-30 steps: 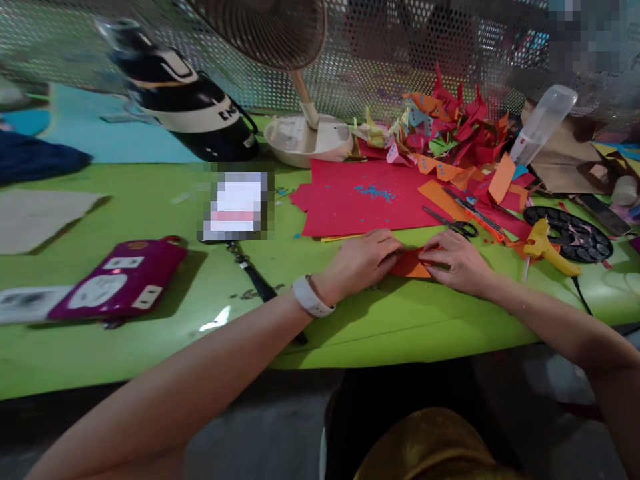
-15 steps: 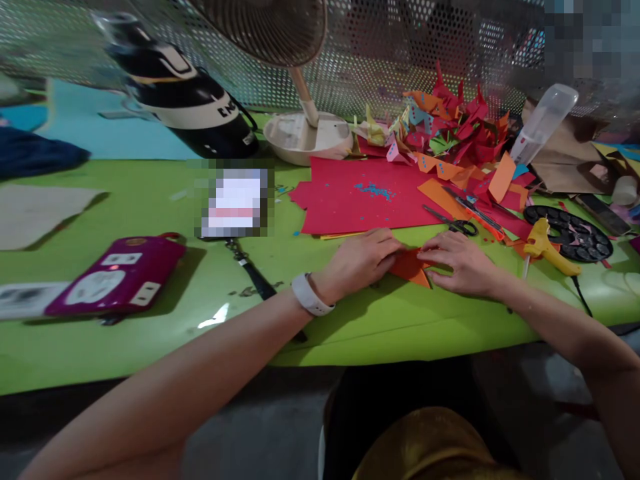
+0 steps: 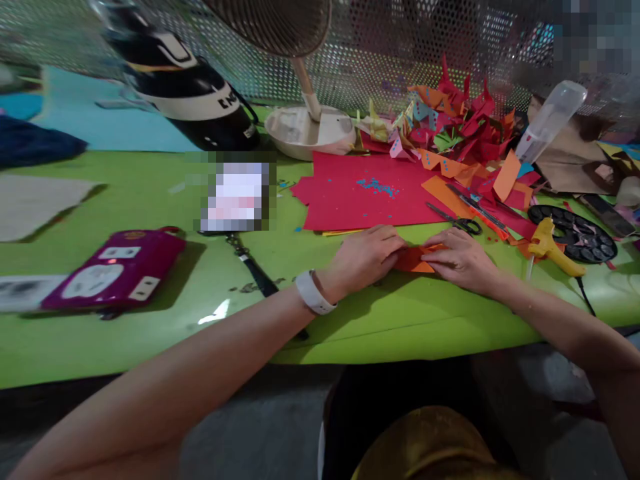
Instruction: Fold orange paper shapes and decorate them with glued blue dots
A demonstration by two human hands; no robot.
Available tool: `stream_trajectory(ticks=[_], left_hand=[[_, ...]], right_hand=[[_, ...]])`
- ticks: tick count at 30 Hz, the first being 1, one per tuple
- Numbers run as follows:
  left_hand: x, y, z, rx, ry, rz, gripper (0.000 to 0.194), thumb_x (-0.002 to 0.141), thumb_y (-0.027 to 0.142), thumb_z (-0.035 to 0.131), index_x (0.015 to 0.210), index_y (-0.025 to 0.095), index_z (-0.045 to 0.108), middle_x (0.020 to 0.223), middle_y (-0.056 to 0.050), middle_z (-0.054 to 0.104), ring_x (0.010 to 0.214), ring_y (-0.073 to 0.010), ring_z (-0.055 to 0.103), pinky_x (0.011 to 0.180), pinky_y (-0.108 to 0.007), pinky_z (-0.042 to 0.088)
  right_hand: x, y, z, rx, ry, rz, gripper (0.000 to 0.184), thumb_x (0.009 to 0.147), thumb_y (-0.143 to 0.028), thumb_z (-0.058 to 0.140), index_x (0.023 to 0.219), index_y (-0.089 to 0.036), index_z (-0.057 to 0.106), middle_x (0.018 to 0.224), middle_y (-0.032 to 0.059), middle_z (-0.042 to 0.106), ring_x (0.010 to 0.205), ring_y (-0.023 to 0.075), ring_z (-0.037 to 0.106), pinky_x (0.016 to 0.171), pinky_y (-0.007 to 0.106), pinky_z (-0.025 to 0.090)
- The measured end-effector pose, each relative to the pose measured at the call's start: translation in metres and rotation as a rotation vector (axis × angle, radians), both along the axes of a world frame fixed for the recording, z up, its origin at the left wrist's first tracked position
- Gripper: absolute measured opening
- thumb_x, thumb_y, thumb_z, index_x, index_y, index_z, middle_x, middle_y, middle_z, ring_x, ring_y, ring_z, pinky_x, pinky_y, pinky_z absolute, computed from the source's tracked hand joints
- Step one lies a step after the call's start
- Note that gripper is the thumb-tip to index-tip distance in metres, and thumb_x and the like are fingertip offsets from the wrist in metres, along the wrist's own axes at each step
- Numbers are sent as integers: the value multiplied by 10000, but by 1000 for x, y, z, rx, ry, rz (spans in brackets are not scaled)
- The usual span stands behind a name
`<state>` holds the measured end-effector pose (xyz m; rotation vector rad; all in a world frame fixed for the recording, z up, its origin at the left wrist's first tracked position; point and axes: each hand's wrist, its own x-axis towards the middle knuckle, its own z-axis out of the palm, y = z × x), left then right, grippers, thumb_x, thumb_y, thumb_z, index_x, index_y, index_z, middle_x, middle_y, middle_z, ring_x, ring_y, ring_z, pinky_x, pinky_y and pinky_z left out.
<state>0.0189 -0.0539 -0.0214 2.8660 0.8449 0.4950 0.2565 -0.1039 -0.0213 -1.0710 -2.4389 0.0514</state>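
A small folded orange paper (image 3: 415, 259) lies on the green table (image 3: 150, 200) near its front edge. My left hand (image 3: 363, 257) presses on the paper's left side with fingers curled and pinched on it; a white band is on that wrist. My right hand (image 3: 460, 260) grips the paper's right side, fingers closed over its edge. Most of the paper is hidden under the two hands.
A red paper sheet (image 3: 365, 197) lies just behind, with scissors (image 3: 457, 221), a yellow glue gun (image 3: 553, 243) and a black tray (image 3: 575, 233) to the right. A pile of folded paper shapes (image 3: 450, 127), a fan base (image 3: 310, 130), a black-and-white bottle (image 3: 185, 93) and a magenta pouch (image 3: 115, 270) stand around.
The orange paper's lower pointed corner has been folded in, so the piece now looks flatter. Both hands stayed on it, the right fingers closing further over its edge.
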Motion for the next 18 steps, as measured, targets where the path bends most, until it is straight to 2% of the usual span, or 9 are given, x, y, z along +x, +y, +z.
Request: stream_trajectory(ticks=[3, 9, 14, 18], left_hand=[[0, -1, 1, 4, 16, 6, 214, 938, 161, 491, 1046, 138, 674, 983, -91, 680, 939, -216, 630, 764, -305, 495], [-1, 1, -1, 58, -12, -10, 229, 976, 225, 463, 1020, 158, 678, 945, -72, 677, 897, -197, 637, 738, -288, 495], [-1, -3, 1, 142, 1, -28, 220, 978, 213, 466, 990, 148, 676, 932, -76, 678, 867, -198, 626, 739, -305, 490], [0, -12, 7, 215, 13, -81, 229, 988, 200, 447, 992, 153, 672, 906, -76, 675, 822, -198, 616, 740, -324, 489]], right_hand=[[0, -2, 2, 36, -45, -28, 227, 942, -286, 559, 1040, -239, 758, 1156, 95, 690, 1043, 259, 603, 868, 438, 484], [-1, -2, 0, 32, -21, 63, 236, 963, -267, 529, 1038, -200, 742, 994, 90, 732, 901, 210, 639, 815, 391, 502], [-1, 0, -5, 84, -9, 54, 246, 970, -277, 521, 969, -203, 756, 934, 73, 734, 844, 197, 631, 749, 363, 492], [-1, 1, -5, 30, 34, 63, 201, 943, -256, 568, 921, -202, 760, 907, 73, 721, 839, 199, 622, 756, 362, 491]])
